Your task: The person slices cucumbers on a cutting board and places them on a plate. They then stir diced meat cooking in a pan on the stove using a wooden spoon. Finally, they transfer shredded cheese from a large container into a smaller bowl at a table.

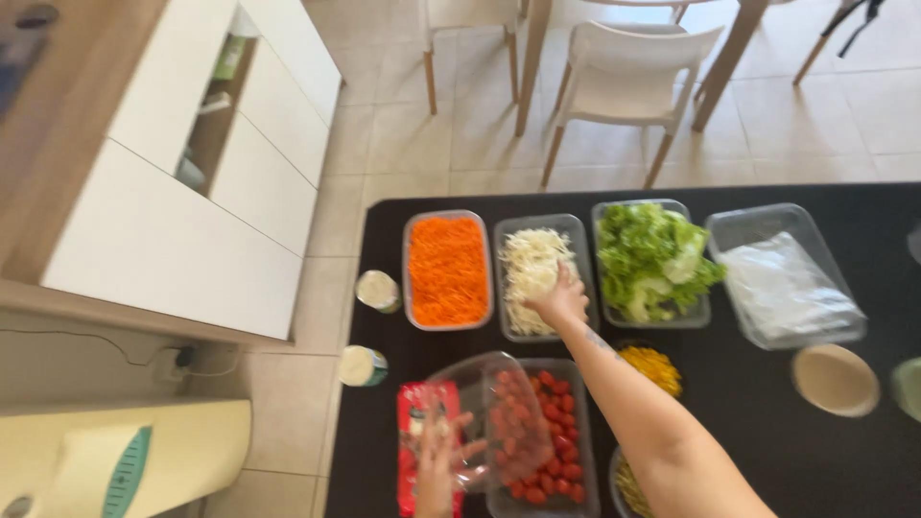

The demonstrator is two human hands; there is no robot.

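Table (pixel 844 460): black top, loaded with food trays and jars
Cabinet (pixel 163 240): white, left of the table, one door ajar
Chairs (pixel 624 86): white seats on wooden legs, on the tiled floor beyond the table
Lettuce tray (pixel 652 259): green leaves heaped above the rim, right of the cabbage tray
Clear tray (pixel 782 278): far right of the back row, holds something pale and filmy
Carrot tray (pixel 447 270): grated orange carrot, left end of the back row
Cabbage tray (pixel 533 273): pale shredded cabbage, between carrot and lettuce
Tomato tray (pixel 552 446): red cherry tomatoes, near edge, partly behind the clear bowl
Clear bowl (pixel 484 412): tilted, see-through, gripped at its rim above the red packet (pixel 414 422)
Right hand (pixel 559 299): reaching into the cabbage tray, fingers curled down on the shreds, grasp itself hidden
Left hand (pixel 439 459): fingers spread, holding the clear bowl
Jars (pixel 376 291): two, white-lidded, at the table's left edge
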